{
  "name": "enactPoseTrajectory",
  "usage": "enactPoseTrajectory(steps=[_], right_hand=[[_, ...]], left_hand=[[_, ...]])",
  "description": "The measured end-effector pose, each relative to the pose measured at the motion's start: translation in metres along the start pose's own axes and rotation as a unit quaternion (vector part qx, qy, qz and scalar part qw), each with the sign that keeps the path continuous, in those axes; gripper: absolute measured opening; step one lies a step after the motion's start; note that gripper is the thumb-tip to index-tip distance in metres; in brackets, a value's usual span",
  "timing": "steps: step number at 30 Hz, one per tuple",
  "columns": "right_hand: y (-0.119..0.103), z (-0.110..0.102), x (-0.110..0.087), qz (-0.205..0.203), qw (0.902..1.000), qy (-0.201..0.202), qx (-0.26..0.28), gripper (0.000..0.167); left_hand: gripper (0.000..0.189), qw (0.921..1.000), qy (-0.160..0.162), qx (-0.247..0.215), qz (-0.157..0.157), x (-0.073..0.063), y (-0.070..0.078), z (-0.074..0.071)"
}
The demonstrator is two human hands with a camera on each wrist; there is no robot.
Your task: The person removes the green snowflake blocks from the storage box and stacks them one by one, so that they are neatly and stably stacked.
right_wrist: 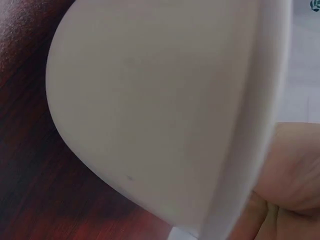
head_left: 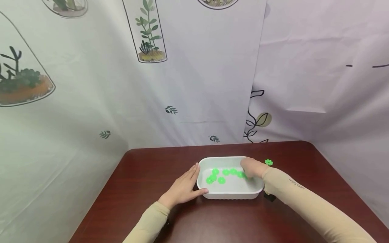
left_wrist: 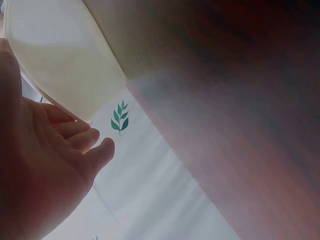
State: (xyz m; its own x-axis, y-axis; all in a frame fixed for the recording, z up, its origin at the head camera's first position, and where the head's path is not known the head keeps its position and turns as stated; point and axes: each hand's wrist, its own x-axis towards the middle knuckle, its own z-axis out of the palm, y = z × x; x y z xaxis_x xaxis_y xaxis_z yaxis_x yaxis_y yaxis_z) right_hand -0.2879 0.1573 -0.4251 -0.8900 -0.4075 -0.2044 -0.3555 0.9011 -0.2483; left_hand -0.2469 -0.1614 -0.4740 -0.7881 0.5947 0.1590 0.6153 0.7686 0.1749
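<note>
A white oval-cornered plastic basin (head_left: 231, 195) stands on the table, with several bright green flower-shaped pieces (head_left: 221, 180) scattered on its floor. At its left end my left hand (head_left: 183, 185) rests against the rim, fingers straight and thumb on the near left corner. The left wrist view shows that hand (left_wrist: 55, 150) beside the basin wall (left_wrist: 60, 60). My right hand (head_left: 253, 167) reaches over the right end, down into the basin beside some green pieces. Its fingertips are hidden; in the right wrist view the basin's outer wall (right_wrist: 150, 110) covers part of the hand (right_wrist: 295, 170).
One more green flower-shaped piece (head_left: 268, 162) lies on the dark red-brown table (head_left: 158, 162), right of the basin. A small black object (head_left: 269, 197) shows under the right forearm. White cloth with plant drawings (head_left: 194, 84) hangs behind the table and along its sides.
</note>
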Motion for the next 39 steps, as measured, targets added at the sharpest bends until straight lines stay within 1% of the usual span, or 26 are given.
enactPoseTrajectory(steps=[5, 7, 12, 14, 16, 21, 25, 28, 32, 36, 39], right_hand=[[-0.001, 0.001, -0.001, -0.011, 0.9999, 0.009, -0.002, 0.026], [-0.001, 0.001, -0.001, -0.016, 0.9998, 0.008, -0.002, 0.025], [0.000, 0.001, 0.000, -0.013, 0.9995, -0.019, 0.021, 0.016], [0.000, 0.002, 0.000, -0.010, 0.9990, -0.029, 0.033, 0.018], [0.000, 0.004, 0.001, -0.017, 0.9988, -0.031, 0.035, 0.020], [-0.001, 0.011, -0.001, -0.026, 0.9981, -0.008, 0.056, 0.022], [-0.004, 0.011, -0.002, -0.040, 0.9957, 0.011, 0.083, 0.018], [-0.008, 0.009, -0.002, -0.053, 0.9935, 0.015, 0.100, 0.013], [-0.012, 0.004, -0.002, -0.057, 0.9907, 0.015, 0.123, 0.009], [-0.013, 0.000, -0.002, -0.057, 0.9862, 0.022, 0.154, 0.004], [-0.012, -0.005, -0.004, -0.059, 0.9796, 0.028, 0.190, 0.004]], left_hand=[[0.102, 1.0000, 0.002, -0.002, -0.001, 0.000, 0.000, -0.001], [0.102, 1.0000, 0.004, -0.004, 0.000, 0.000, 0.000, -0.001], [0.102, 0.9999, 0.007, -0.008, 0.000, 0.000, 0.001, 0.000], [0.102, 0.9999, 0.008, -0.008, 0.002, -0.001, 0.000, 0.001], [0.102, 0.9999, 0.006, -0.009, 0.001, -0.001, 0.001, 0.002], [0.102, 1.0000, 0.003, -0.007, -0.002, -0.001, 0.001, 0.003], [0.102, 1.0000, 0.004, -0.007, -0.001, 0.000, 0.001, 0.002], [0.102, 1.0000, 0.005, -0.008, -0.001, 0.001, 0.001, 0.002], [0.102, 0.9999, 0.004, -0.009, -0.004, 0.001, 0.001, 0.002], [0.102, 0.9999, 0.003, -0.010, -0.005, 0.001, 0.001, 0.001], [0.102, 0.9999, 0.004, -0.012, -0.005, 0.001, 0.001, 0.001]])
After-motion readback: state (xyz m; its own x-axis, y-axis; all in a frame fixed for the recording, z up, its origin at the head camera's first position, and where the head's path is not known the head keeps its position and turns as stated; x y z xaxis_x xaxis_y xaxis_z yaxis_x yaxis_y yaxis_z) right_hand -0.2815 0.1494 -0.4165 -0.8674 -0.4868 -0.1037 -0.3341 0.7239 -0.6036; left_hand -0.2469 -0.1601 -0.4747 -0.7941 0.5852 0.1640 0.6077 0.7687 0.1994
